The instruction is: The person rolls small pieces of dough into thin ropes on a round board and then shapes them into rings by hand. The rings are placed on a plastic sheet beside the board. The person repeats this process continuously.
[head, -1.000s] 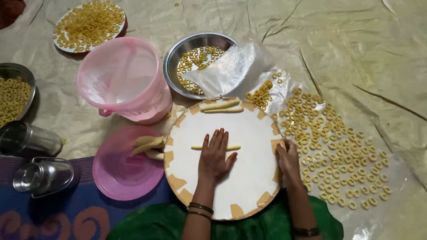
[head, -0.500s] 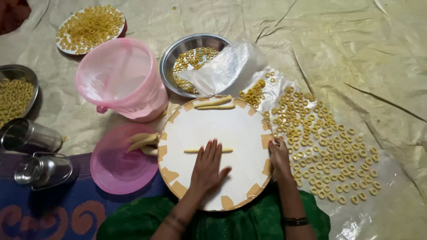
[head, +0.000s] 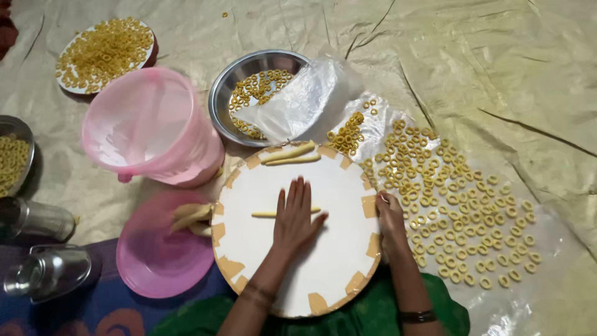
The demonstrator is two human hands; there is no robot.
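A round white board [head: 273, 255] with tan patches on its rim lies in front of me. My left hand [head: 295, 214] rests flat, fingers spread, on a thin dough rope [head: 264, 214] at the board's middle. My right hand [head: 390, 214] grips the board's right rim, fingers curled over the edge. Two thicker dough rolls [head: 291, 154] lie at the far rim. Several small dough rings [head: 448, 199] are spread on a clear plastic sheet [head: 547, 249] to the right.
A pink bucket [head: 149, 127] and its pink lid [head: 158, 255], with dough pieces [head: 191, 218] on it, sit left. A steel bowl [head: 249, 93] holds rings under a plastic bag [head: 292, 106]. A plate of rings [head: 102, 53], another bowl [head: 11, 158] and steel tumblers [head: 43, 274] lie at the left.
My left hand has slid forward over the dough rope, from near its front to on top of it. My right hand stays on the board's rim.
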